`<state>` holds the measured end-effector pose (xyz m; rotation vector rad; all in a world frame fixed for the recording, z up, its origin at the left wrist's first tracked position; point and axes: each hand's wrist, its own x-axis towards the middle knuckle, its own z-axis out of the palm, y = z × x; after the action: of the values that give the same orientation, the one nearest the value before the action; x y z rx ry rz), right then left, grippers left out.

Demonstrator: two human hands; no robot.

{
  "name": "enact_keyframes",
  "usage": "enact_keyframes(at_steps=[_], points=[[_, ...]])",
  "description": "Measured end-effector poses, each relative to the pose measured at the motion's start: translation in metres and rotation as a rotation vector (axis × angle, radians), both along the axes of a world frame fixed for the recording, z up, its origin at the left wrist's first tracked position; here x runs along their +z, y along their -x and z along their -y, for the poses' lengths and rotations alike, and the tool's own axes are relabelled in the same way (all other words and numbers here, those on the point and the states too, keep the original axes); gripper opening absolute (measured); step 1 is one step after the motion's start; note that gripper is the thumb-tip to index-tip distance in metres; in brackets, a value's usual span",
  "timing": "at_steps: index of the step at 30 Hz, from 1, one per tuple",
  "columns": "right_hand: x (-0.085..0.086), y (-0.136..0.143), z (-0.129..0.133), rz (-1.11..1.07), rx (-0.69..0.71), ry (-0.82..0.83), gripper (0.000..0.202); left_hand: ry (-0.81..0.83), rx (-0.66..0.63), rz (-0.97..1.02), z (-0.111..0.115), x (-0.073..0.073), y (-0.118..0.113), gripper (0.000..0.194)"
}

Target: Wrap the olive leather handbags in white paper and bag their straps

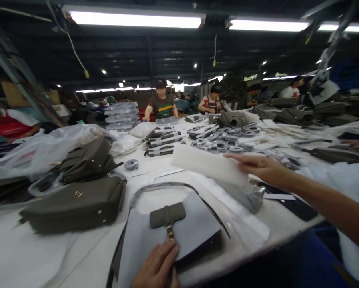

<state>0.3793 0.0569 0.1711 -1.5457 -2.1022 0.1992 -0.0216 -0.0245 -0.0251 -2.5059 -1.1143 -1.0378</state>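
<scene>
Handbag (159, 218) likely semi-stiff, best steadied at clasp (170, 231): my left grip (159, 264) rests there, closure unclear; right grip (259, 166) pinches foam sheet (201, 162).

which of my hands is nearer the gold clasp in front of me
Left: your left hand is at the gold clasp; your right hand is farther off to the right, at a white sheet.

My left hand (159, 260) is cut off by the near edge, the white sheet (205, 162) at my right hand (259, 167) is blurred, and the left edge crops a person in red (7, 125).
</scene>
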Motion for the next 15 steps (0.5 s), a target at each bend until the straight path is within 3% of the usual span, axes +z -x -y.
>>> enact_keyframes(at_steps=[2,4,7,10,12,15], points=[[-0.027,0.046,0.008,-0.041,0.232,0.173,0.040,0.045,-0.009,-0.037,0.007,0.011,0.000,0.049],[-0.057,0.086,0.011,0.043,0.349,0.260,0.042,0.107,-0.021,-0.025,0.011,0.022,-0.002,0.046],[-0.091,0.122,0.010,0.291,0.377,0.136,0.053,0.166,-0.023,0.041,0.014,0.030,-0.006,0.042],[-0.104,0.135,0.010,0.327,0.493,0.119,0.058,0.204,-0.021,0.074,0.016,0.031,-0.009,0.040],[-0.105,0.137,0.012,0.298,0.559,0.201,0.048,0.240,-0.017,0.085,0.017,0.029,-0.009,0.039],[-0.100,0.140,0.015,0.343,0.568,0.218,0.057,0.274,-0.022,0.097,0.018,0.026,-0.008,0.039]])
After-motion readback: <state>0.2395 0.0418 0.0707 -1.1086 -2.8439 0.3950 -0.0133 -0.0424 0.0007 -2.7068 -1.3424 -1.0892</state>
